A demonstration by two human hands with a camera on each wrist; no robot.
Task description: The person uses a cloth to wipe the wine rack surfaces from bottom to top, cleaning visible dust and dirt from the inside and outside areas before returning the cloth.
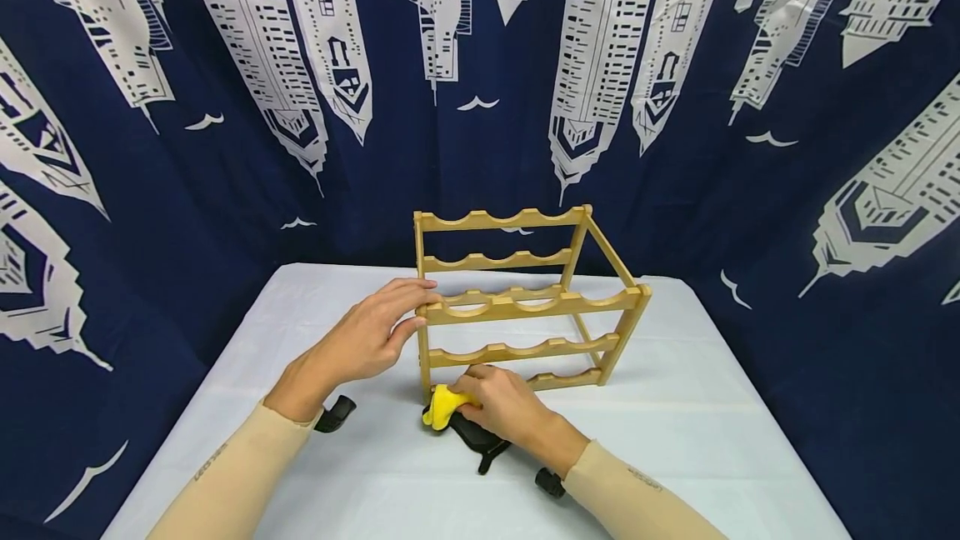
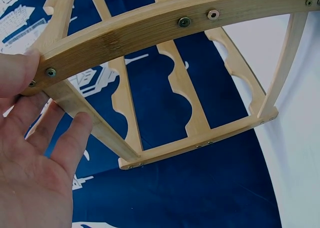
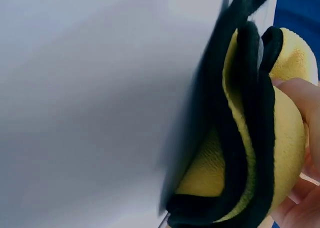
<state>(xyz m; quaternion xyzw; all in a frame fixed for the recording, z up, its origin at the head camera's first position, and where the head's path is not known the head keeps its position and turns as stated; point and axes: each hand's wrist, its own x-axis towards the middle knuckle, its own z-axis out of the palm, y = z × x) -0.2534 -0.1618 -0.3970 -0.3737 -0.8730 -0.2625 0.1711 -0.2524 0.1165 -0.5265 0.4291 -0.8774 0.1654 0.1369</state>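
A pale wooden wine rack (image 1: pixel 534 307) with scalloped rails stands on the table. My left hand (image 1: pixel 369 333) grips its near upper left corner, the thumb (image 2: pixel 17 73) on one side of the frame and the fingers on the other in the left wrist view. My right hand (image 1: pixel 504 408) is low in front of the rack, pinching a bunched yellow cloth (image 1: pixel 444 407) with dark edging. In the right wrist view the folded cloth (image 3: pixel 287 143) bulges between the fingers, its dark border in loops. A dark flat part spreads under the right hand in the head view, partly hidden by it.
The white-covered table (image 1: pixel 712 440) extends around the rack, its far edge close behind it. A dark blue curtain (image 1: pixel 480 148) with white building prints hangs behind and at both sides. Black wrist devices (image 1: pixel 335 414) sit at both wrists.
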